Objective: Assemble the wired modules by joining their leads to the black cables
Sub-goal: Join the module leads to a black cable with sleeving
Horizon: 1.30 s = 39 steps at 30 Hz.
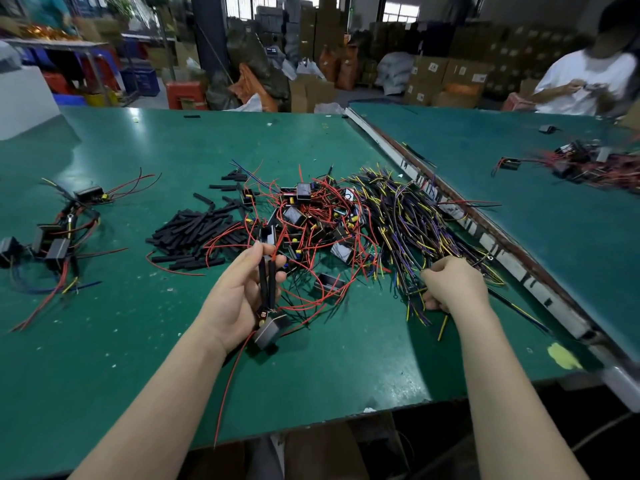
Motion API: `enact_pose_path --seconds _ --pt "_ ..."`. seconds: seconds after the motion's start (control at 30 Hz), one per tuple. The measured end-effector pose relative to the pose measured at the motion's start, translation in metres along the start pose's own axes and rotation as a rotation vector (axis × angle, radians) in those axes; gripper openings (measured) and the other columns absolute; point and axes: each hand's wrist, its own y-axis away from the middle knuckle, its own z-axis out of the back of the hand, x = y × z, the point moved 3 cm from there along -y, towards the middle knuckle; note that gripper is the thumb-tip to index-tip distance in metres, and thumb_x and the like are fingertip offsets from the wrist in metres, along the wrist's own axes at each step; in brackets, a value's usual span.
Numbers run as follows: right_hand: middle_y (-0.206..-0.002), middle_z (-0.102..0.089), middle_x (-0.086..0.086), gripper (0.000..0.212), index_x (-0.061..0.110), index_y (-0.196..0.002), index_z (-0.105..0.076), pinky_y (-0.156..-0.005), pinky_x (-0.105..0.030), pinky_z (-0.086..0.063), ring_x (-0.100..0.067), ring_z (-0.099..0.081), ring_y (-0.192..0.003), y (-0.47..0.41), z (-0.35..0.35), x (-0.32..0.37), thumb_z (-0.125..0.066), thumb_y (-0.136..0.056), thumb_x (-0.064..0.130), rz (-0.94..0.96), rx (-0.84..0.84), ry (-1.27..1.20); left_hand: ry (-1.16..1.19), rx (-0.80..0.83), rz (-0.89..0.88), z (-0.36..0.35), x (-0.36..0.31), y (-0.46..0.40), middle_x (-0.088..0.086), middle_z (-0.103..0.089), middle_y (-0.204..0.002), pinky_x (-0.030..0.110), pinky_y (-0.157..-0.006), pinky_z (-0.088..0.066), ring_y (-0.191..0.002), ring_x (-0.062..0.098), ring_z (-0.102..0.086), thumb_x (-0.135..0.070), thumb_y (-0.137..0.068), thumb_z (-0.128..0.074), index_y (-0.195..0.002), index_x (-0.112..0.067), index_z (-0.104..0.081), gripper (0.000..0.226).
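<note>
My left hand (239,296) grips a small black wired module (269,330) by two black sleeved leads (267,282) that stand up between my fingers; a long red wire trails from it toward the table's near edge. My right hand (450,284) is closed on strands at the near end of a bundle of black cables with yellow and purple wires (408,216). Between the hands and beyond lies a heap of black modules with red leads (311,216). A pile of short black sleeve tubes (194,233) lies to the left of that heap.
Several assembled modules with wires (55,233) lie at the far left of the green table (138,341). A metal rail (485,237) divides it from a second green table, where another pile of modules (588,161) lies before a person in white (588,81). Boxes stand behind.
</note>
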Motion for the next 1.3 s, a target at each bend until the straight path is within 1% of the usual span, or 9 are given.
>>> enact_pose_path --seconds 0.17,0.3,0.4,0.53,0.67,0.8,0.93,1.03,1.3 --pt "-0.074 -0.070 -0.004 0.027 0.017 -0.117 -0.056 -0.078 -0.039 -0.055 -0.024 -0.068 -0.078 0.008 0.000 0.003 -0.051 -0.090 0.016 0.140 -0.201 -0.166 0.026 0.007 0.009 -0.001 -0.001 0.001 -0.004 -0.068 -0.078 0.021 -0.058 -0.050 -0.061 0.009 -0.062 -0.039 -0.084 -0.053 -0.082 -0.025 -0.064 0.018" --pt "-0.078 -0.072 0.004 0.034 0.023 -0.126 -0.046 -0.062 -0.019 -0.047 -0.010 -0.062 -0.057 0.034 -0.003 0.026 -0.053 -0.094 0.015 0.456 -0.290 -0.631 0.011 0.013 0.022 -0.001 0.000 0.001 -0.005 -0.069 -0.079 0.023 -0.062 -0.048 -0.063 0.008 -0.062 -0.041 -0.080 -0.055 -0.080 -0.026 -0.067 0.019" --pt "-0.081 -0.075 0.007 0.035 0.023 -0.127 -0.038 -0.060 -0.016 -0.048 -0.006 -0.064 -0.060 0.047 -0.017 0.052 -0.055 -0.097 0.018 0.533 -0.087 -0.883 -0.002 -0.004 0.027 -0.001 0.000 0.001 -0.006 -0.069 -0.079 0.025 -0.063 -0.046 -0.063 0.007 -0.062 -0.042 -0.079 -0.056 -0.080 -0.026 -0.067 0.019" --pt "-0.086 -0.073 0.002 0.006 0.015 -0.100 -0.059 -0.066 -0.020 -0.047 -0.006 -0.064 -0.074 0.057 -0.047 0.086 -0.055 -0.097 0.014 0.421 0.319 -1.131 0.005 -0.033 0.018 0.000 -0.002 0.001 -0.005 -0.069 -0.080 0.024 -0.063 -0.047 -0.064 0.007 -0.062 -0.042 -0.078 -0.057 -0.080 -0.026 -0.069 0.020" --pt "-0.080 -0.066 -0.002 0.007 0.014 -0.092 -0.061 -0.066 -0.021 -0.050 -0.011 -0.062 -0.071 0.059 -0.054 0.104 -0.056 -0.094 0.009 0.369 0.415 -1.304 -0.024 -0.005 0.008 -0.002 -0.003 0.002 -0.005 -0.067 -0.077 0.020 -0.060 -0.048 -0.063 0.008 -0.060 -0.040 -0.078 -0.056 -0.086 -0.023 -0.065 0.021" --pt "-0.077 -0.069 0.000 0.004 0.015 -0.092 -0.058 -0.057 -0.019 -0.054 -0.010 -0.068 -0.071 0.063 -0.041 0.118 -0.059 -0.089 0.017 0.408 0.560 -1.501 -0.070 0.064 -0.025 -0.010 -0.004 0.005 -0.004 -0.068 -0.072 0.015 -0.055 -0.049 -0.063 0.006 -0.063 -0.033 -0.076 -0.057 -0.074 -0.022 -0.075 0.022" --pt "-0.076 -0.069 0.001 0.004 0.018 -0.092 -0.061 -0.056 -0.020 -0.053 -0.011 -0.067 -0.069 0.064 -0.043 0.141 -0.060 -0.089 0.018 0.573 0.630 -1.433 -0.150 0.094 -0.040 -0.011 -0.003 0.003 -0.002 -0.073 -0.084 0.014 -0.061 -0.050 -0.077 0.008 -0.068 -0.036 -0.073 -0.060 -0.074 -0.021 -0.076 0.022" --pt "-0.073 -0.067 0.005 0.005 0.018 -0.095 -0.060 -0.055 -0.019 -0.051 -0.011 -0.066 -0.065 0.059 -0.067 0.141 -0.058 -0.092 0.017 0.555 0.569 -1.261 -0.243 0.090 -0.041 -0.009 -0.002 0.000 -0.008 -0.073 -0.088 0.015 -0.068 -0.050 -0.085 0.005 -0.067 -0.035 -0.076 -0.061 -0.073 -0.025 -0.077 0.018" --pt "-0.071 -0.068 0.009 0.001 0.021 -0.095 -0.060 -0.049 -0.017 -0.042 -0.005 -0.059 -0.057 0.045 -0.088 0.136 -0.060 -0.093 0.022 0.600 0.515 -1.114 -0.303 0.011 -0.097 -0.009 -0.003 -0.007 -0.011 -0.064 -0.066 0.015 -0.056 -0.047 -0.061 0.002 -0.057 -0.041 -0.082 -0.059 -0.069 -0.025 -0.073 0.025"
